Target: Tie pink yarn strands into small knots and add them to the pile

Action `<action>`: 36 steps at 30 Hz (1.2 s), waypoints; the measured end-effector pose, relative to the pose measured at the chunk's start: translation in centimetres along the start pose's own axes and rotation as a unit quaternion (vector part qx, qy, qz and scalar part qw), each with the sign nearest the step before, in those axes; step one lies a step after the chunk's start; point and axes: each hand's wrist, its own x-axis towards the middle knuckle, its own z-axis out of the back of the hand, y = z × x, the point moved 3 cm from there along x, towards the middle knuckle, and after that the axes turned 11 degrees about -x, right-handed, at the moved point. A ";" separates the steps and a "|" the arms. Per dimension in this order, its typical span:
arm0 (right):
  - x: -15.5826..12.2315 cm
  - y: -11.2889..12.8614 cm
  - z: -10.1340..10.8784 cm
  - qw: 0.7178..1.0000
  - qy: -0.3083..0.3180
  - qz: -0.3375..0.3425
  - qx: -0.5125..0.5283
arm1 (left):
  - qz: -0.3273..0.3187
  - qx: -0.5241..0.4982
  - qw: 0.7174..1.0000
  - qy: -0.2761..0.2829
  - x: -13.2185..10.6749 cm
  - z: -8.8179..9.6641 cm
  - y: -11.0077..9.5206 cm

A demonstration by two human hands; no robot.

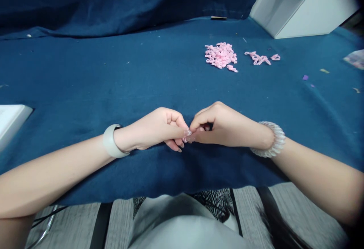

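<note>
My left hand [167, 129] and my right hand [217, 125] meet fingertip to fingertip above the front of the cloth. Both are closed in a pinch. A bit of a small pink piece [184, 140] shows between the fingertips; most of it is hidden, so its exact kind is unclear. Farther back lies a pile of small pink looped cord pieces [220, 55]. To its right is a smaller cluster of the same pink loops [258, 58], with a single one beside it.
Blue cloth [85, 78] covers the table. A white box [309, 10] stands at the back right, and the corner of a white object [13, 122] shows at the left edge. Small scraps, including a purple bit [305, 77], lie on the right. A clear plastic bag [355, 59] is at the right edge.
</note>
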 end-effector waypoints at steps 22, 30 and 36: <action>-0.2 1.2 -0.8 0.989 -0.031 0.144 0.015 | 0.016 -0.130 0.990 0.045 0.1 0.9 0.2; 0.2 0.6 -0.8 0.986 -0.100 0.133 -0.009 | 0.017 -0.095 0.994 -0.048 -0.2 0.4 -0.1; 0.4 -0.3 -0.6 0.994 -0.071 -0.015 0.080 | -0.065 0.044 0.996 -0.033 -0.3 0.6 -0.5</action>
